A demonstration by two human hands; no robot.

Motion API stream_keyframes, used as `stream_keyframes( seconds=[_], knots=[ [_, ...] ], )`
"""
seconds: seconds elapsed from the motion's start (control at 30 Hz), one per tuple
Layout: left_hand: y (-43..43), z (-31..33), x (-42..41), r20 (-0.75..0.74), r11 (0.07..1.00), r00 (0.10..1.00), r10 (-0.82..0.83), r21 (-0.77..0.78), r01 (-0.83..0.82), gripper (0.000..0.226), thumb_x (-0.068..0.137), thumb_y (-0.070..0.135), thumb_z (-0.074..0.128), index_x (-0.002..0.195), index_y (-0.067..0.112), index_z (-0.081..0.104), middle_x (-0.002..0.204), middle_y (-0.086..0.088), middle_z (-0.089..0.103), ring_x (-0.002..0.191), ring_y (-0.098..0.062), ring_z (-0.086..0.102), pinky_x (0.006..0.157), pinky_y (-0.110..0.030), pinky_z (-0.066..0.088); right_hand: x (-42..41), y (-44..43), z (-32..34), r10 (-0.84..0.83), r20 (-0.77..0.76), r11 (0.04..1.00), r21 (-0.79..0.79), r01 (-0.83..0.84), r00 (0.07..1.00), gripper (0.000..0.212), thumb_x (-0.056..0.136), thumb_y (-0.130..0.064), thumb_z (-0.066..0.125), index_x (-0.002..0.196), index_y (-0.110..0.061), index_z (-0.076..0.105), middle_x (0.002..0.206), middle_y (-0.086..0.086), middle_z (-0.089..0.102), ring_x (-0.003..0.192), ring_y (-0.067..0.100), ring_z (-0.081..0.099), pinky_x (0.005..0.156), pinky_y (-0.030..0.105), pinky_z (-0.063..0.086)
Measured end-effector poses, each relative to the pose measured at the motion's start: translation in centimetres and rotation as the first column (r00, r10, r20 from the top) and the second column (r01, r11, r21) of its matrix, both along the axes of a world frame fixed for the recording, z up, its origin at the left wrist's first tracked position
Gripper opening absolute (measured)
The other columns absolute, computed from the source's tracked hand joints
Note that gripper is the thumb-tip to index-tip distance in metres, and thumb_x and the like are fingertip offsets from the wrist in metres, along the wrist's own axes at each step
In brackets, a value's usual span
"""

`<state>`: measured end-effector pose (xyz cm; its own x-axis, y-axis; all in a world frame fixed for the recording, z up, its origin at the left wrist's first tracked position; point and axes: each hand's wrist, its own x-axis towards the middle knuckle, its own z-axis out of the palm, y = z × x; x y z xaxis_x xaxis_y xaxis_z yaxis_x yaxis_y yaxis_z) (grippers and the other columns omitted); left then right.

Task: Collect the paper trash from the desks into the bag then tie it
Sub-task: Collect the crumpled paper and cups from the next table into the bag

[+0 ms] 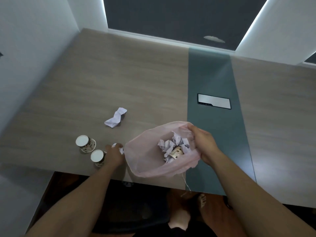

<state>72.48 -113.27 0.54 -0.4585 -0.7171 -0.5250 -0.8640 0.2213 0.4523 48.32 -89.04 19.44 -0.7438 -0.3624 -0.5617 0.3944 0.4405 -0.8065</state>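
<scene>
Far-left cup (85,143) and near cup (98,157) stand inverted, light, crushable. Left hand (114,155) fingers closed on paper wad (119,147). Loose crumple (116,117) farther: pinch anywhere. Right hand (203,144) grips floppy bag (145,156) rim, mouth open

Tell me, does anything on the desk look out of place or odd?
Yes. Two paper cups stand upside down near the desk's front edge, and a crumpled paper lies loose behind them.
</scene>
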Motion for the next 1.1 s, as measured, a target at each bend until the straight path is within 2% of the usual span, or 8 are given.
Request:
stream_keyframes(
  seconds=[0.2,0.4,0.53,0.6,0.67,0.83,1.0,1.1],
  knots=[
    [0.2,-0.8,0.4,0.025,0.996,0.997,0.075,-0.042,-0.074,0.025,0.095,0.012,0.068,0.116,0.009,0.055,0.113,-0.028,0.052,0.111,-0.048,0.059,0.09,-0.044,0.047,0.0,0.0,-0.6,-0.01,0.002,0.999,0.041,0.01,1.0,0.03,0.1,-0.048,0.072,0.105,-0.023,0.087,0.101,0.006,0.085,0.1,0.031,0.081,0.096,0.049,0.065],
    [-2.6,1.6,-1.1,-0.192,0.977,0.958,0.212,0.036,-0.21,0.03,0.088,0.022,0.078,0.111,0.021,0.058,0.112,-0.011,0.068,0.106,-0.036,0.068,0.087,-0.04,0.051,0.6,-1.2,0.0,-0.007,0.007,0.999,0.043,0.007,1.0,0.029,0.103,-0.047,0.069,0.106,-0.023,0.085,0.095,0.003,0.085,0.089,0.022,0.081,0.075,0.033,0.062],
    [-3.4,6.8,-3.1,-0.554,0.898,0.711,0.432,0.339,-0.281,0.026,0.092,0.024,0.073,0.107,0.041,0.059,0.108,-0.009,0.071,0.089,-0.025,0.072,0.081,-0.047,0.064,0.8,-2.3,0.0,-0.026,-0.003,0.998,0.049,0.026,1.0,0.031,0.101,-0.047,0.071,0.103,-0.021,0.086,0.097,0.006,0.085,0.088,0.025,0.08,0.08,0.036,0.061],
    [-3.2,9.2,-3.7,-0.602,0.802,0.57,0.559,0.568,-0.186,0.021,0.099,0.017,0.069,0.114,0.031,0.062,0.108,-0.01,0.071,0.088,-0.023,0.071,0.079,-0.043,0.063,0.9,-2.9,0.2,-0.031,0.003,0.999,0.041,0.031,1.0,0.03,0.1,-0.048,0.071,0.103,-0.022,0.086,0.092,0.0,0.085,0.085,0.021,0.079,0.077,0.033,0.061],
    [-2.6,10.9,-4.1,-0.566,0.688,0.525,0.635,0.724,-0.053,0.025,0.098,0.019,0.068,0.121,0.026,0.062,0.11,-0.005,0.073,0.092,-0.02,0.072,0.078,-0.036,0.06,1.1,-3.4,0.4,-0.028,0.014,1.0,0.014,0.028,0.999,0.026,0.101,-0.047,0.072,0.102,-0.024,0.085,0.084,-0.006,0.084,0.076,0.013,0.077,0.069,0.029,0.058],
    [0.9,10.9,-3.8,-0.485,0.561,0.722,0.492,0.812,0.163,0.024,0.098,0.021,0.068,0.121,0.024,0.062,0.108,-0.004,0.071,0.09,-0.019,0.068,0.074,-0.029,0.056,1.8,-4.7,0.8,0.004,0.033,0.999,-0.042,-0.002,0.999,0.025,0.098,-0.046,0.074,0.1,-0.024,0.085,0.08,-0.008,0.082,0.071,0.01,0.077,0.07,0.03,0.058],
    [4.8,8.4,-5.1,-0.387,0.73,0.85,0.358,0.683,0.004,0.033,0.099,0.027,0.075,0.126,0.014,0.063,0.091,-0.009,0.077,0.076,-0.023,0.069,0.077,-0.038,0.06,2.5,-5.6,1.2,0.028,0.053,0.996,-0.085,-0.023,0.998,0.024,0.098,-0.042,0.074,0.104,-0.022,0.086,0.094,0.005,0.085,0.081,0.021,0.081,0.067,0.03,0.061],
    [5.6,7.8,-5.7,-0.314,0.747,0.868,0.385,0.658,-0.093,0.039,0.1,0.046,0.071,0.128,0.021,0.061,0.112,-0.01,0.076,0.077,-0.024,0.074,0.079,-0.04,0.063,2.8,-6.0,1.2,0.031,0.063,0.996,-0.091,-0.025,0.998,0.024,0.097,-0.043,0.074,0.104,-0.024,0.087,0.094,0.004,0.085,0.079,0.021,0.08,0.063,0.029,0.06]
  ],
)
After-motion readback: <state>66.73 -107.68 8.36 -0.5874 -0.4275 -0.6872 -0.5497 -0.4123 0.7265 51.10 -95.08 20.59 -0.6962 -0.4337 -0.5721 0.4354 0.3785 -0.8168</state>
